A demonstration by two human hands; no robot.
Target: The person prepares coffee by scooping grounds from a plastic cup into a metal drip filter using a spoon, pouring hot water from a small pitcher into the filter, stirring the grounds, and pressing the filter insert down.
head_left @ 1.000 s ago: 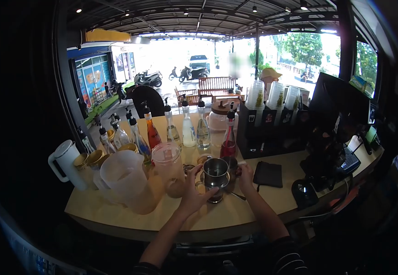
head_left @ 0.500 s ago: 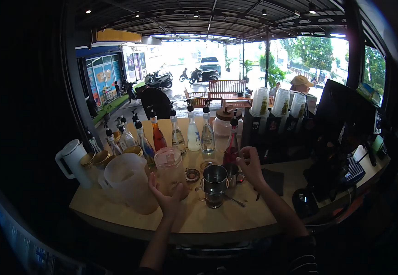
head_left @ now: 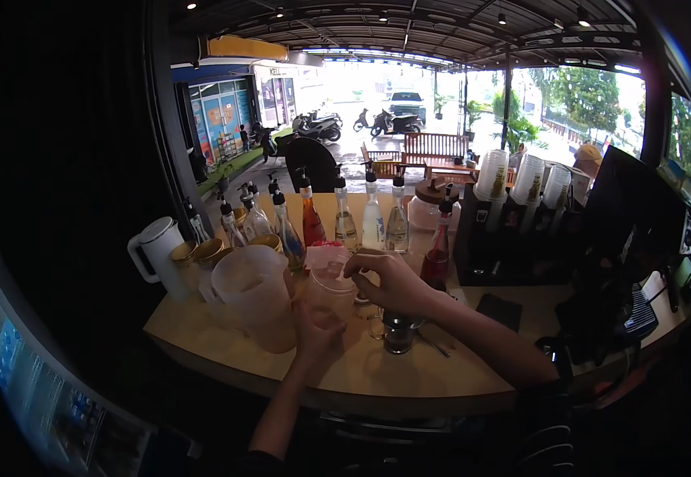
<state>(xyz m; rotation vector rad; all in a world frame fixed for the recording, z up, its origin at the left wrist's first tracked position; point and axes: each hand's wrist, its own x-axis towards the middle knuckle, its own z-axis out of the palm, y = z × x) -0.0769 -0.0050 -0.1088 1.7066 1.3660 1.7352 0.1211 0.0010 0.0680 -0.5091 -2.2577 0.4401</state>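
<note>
My left hand [head_left: 319, 332] is wrapped round the lower side of a clear plastic jar [head_left: 331, 298] and keeps it upright over the counter. At the jar's mouth, my right hand [head_left: 393, 282] has its fingers curled and pinched. What lies between those fingertips is hard to make out. A pale, flat, lid-like piece [head_left: 327, 257] stands up at the top of the jar. Below my right forearm is a glass mug [head_left: 399, 340] with a dark metal cup on top, partly hidden. A spoon [head_left: 438, 345] lies beside it.
A large frosted pitcher [head_left: 250, 286] stands left of the jar, with a white jug [head_left: 157, 254] beyond it. Several pump bottles [head_left: 345, 226] line the back. A red syrup bottle [head_left: 437, 258], a cup dispenser [head_left: 520, 230] and a monitor [head_left: 620, 199] are on the right.
My right hand has moved left from beside the red bottle to the jar's mouth. A pale flat piece now stands up there. The whole view has shifted as my head turned left.
</note>
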